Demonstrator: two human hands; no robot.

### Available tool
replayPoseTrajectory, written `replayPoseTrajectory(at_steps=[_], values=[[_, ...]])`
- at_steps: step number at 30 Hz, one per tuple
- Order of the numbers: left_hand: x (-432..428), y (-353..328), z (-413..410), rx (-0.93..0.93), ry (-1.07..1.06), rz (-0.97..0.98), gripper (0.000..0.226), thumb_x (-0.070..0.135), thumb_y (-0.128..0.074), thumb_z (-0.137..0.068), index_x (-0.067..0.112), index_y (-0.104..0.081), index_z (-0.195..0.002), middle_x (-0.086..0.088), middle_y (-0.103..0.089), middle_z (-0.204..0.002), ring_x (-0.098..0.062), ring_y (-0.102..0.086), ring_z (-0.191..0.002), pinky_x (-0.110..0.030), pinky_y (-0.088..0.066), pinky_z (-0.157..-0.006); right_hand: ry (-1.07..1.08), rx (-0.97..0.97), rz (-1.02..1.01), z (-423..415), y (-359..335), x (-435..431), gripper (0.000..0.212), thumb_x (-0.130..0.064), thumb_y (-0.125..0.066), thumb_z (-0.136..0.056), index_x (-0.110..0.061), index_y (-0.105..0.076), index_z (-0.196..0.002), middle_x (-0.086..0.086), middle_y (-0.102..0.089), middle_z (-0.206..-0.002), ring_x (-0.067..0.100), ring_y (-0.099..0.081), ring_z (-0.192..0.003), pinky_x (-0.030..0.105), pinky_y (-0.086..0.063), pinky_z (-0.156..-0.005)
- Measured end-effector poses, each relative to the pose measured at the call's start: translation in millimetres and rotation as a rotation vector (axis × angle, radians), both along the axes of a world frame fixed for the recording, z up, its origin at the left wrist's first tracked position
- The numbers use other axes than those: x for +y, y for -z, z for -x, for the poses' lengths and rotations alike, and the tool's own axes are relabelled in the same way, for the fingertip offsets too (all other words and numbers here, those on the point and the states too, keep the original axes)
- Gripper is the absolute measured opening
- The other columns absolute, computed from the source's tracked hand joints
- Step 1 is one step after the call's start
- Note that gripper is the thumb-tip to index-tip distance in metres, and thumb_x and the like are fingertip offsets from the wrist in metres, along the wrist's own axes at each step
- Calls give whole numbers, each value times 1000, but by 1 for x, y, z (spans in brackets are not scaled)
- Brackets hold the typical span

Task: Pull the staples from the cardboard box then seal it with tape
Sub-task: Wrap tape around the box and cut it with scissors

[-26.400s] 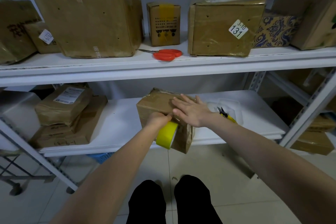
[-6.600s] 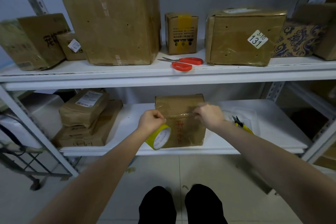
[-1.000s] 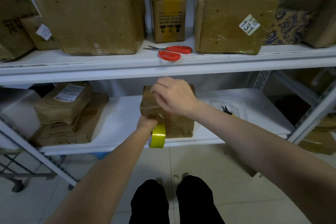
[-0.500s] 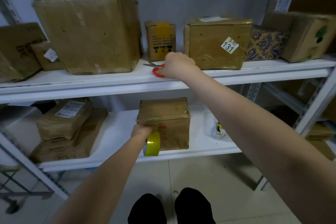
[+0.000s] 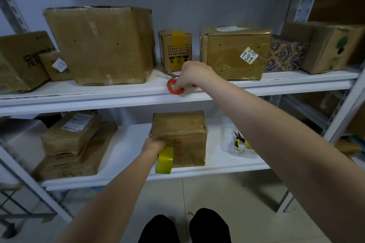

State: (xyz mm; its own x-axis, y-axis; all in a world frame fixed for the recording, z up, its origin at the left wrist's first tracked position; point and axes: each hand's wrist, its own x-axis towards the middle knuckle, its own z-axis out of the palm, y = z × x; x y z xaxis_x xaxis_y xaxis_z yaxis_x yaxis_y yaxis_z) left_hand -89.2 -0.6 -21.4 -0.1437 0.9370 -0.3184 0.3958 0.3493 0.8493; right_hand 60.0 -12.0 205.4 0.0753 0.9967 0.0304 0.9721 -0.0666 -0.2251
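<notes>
Logged cardboard box upright on lower shelf, near front edge, skinned in clear tape, red characters on front face. Noted left hand at box's front left edge, fingers curled round yellow tape roll, roll standing on edge against box front. Noted right hand on upper shelf, fingers curled down onto red handle loop of scissors; blades flat on shelf, pointing left, just in front of small yellow-taped box. Found yellow-handled pliers in clear tray on lower shelf, right of cardboard box, apart from it. Could not tell staple status: too small to resolve.
</notes>
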Motion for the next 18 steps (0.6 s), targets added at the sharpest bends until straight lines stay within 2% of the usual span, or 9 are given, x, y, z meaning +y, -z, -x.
replayPoseTrajectory(at_steps=[4,6,10,12,13,16,18], values=[[-2,-1,0,23,3,-6,32,42,-64,-79,18,-55,-99,-15,-66,-106,-34,-64,-94,-44,-54,-89,-88,-20,-54,-8,8,-5,40,-51,-69,-79,-18,-49,-73,-2,-55,-74,13,-52,-68,24,-38,-54],[-2,1,1,23,-14,10,39,43,-64,-71,16,-57,-98,-16,-66,-103,-34,-65,-92,-44,-55,-88,-158,6,-109,-14,12,-11,39,-52,-68,-80,-18,-49,-75,-2,-56,-77,12,-54,-70,22,-38,-53],[-1,6,0,-9,-43,16,21,23,-64,-84,9,-56,-96,-19,-64,-101,-36,-64,-95,-45,-55,-89,-392,171,-148,-23,23,-37,43,-38,-72,-78,-10,-58,-107,1,-62,-96,17,-61,-86,27,-52,-69],[0,9,0,-27,-45,28,16,21,-65,-84,10,-55,-90,-21,-65,-102,-37,-64,-96,-46,-54,-90,-501,327,-41,-27,35,-50,38,-34,-73,-79,-8,-61,-104,0,-63,-86,14,-59,-77,23,-48,-64],[0,10,1,-37,-48,33,17,23,-67,-82,12,-55,-87,-21,-66,-103,-37,-64,-96,-46,-53,-91,-528,352,45,-29,44,-54,37,-39,-73,-80,-10,-62,-101,-2,-61,-82,12,-56,-71,21,-44,-61],[-3,9,0,-34,-46,57,23,32,-67,-81,14,-53,-80,-18,-67,-101,-36,-65,-96,-39,-51,-88,-505,310,371,-41,81,-54,33,-55,-56,-87,-22,-55,-92,-7,-53,-81,8,-48,-70,18,-37,-60],[-4,9,-1,-24,-50,73,26,34,-62,-87,10,-53,-85,-18,-64,-99,-35,-63,-90,-38,-47,-80,-441,321,599,-50,109,-49,39,-62,-44,-89,-24,-50,-80,-6,-49,-74,9,-44,-66,19,-35,-61]])
